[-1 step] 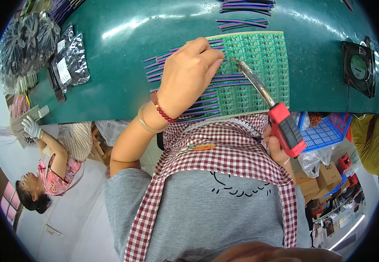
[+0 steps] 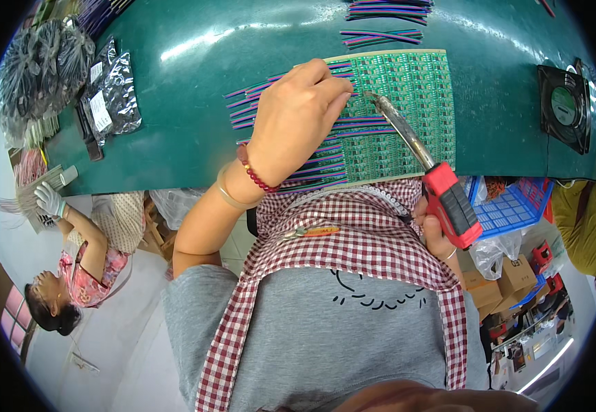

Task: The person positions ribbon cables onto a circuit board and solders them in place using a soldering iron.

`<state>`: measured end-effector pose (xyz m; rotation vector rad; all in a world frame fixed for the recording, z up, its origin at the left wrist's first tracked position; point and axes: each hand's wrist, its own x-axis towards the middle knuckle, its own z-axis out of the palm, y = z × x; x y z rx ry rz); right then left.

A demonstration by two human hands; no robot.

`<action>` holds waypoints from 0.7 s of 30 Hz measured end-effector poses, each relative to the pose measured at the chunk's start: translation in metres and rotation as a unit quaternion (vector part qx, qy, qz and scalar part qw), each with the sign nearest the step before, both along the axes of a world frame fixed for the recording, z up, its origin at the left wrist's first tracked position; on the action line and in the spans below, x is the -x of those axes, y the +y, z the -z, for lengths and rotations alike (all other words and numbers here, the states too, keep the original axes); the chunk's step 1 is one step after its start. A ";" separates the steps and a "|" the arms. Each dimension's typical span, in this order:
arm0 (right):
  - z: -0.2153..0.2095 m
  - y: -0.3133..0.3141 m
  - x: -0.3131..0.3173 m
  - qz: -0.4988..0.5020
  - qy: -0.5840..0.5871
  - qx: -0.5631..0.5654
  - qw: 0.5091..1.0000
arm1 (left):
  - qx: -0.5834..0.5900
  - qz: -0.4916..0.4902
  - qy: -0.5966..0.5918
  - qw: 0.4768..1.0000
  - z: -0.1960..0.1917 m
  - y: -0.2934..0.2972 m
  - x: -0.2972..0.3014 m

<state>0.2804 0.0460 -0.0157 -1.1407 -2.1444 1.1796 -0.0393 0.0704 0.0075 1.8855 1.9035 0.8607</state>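
Observation:
A green circuit board panel [image 2: 408, 89] made up of many small repeated boards lies near the table's front edge. Striped multicolour wires [image 2: 322, 162] run across its left part, some jutting past its left edge. Over these wires is my left hand [image 2: 301, 110], fingers pinched together at the end of a wire; the fingertips partly hide it. My right hand [image 2: 437, 237] is closed around the red and black handle of a soldering iron [image 2: 452, 202], which covers most of its fingers. The iron's tip is on or just above the panel, close to my left fingertips.
More wire bundles [image 2: 384, 37] lie beyond the panel. A black fan [image 2: 564, 106] stands at the right. Plastic-bagged parts [image 2: 44, 69] and a dark bag [image 2: 114, 96] sit at the left. A blue basket [image 2: 511, 209] is below the table edge. A gloved co-worker's hand [image 2: 51, 200] is far left.

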 end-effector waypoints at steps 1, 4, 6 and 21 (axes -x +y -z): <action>-0.003 0.001 0.000 0.001 0.026 0.023 0.999 | 0.000 0.000 -0.001 1.000 0.000 0.000 0.000; -0.005 0.003 0.004 -0.008 0.039 0.034 0.999 | 0.004 0.001 0.000 1.000 0.000 0.000 0.000; -0.006 0.003 0.009 0.000 0.029 0.023 0.999 | 0.005 0.000 0.001 1.000 0.000 0.000 0.000; -0.007 0.002 0.003 0.018 0.052 0.084 0.995 | 0.007 0.004 0.026 1.000 -0.002 0.000 0.000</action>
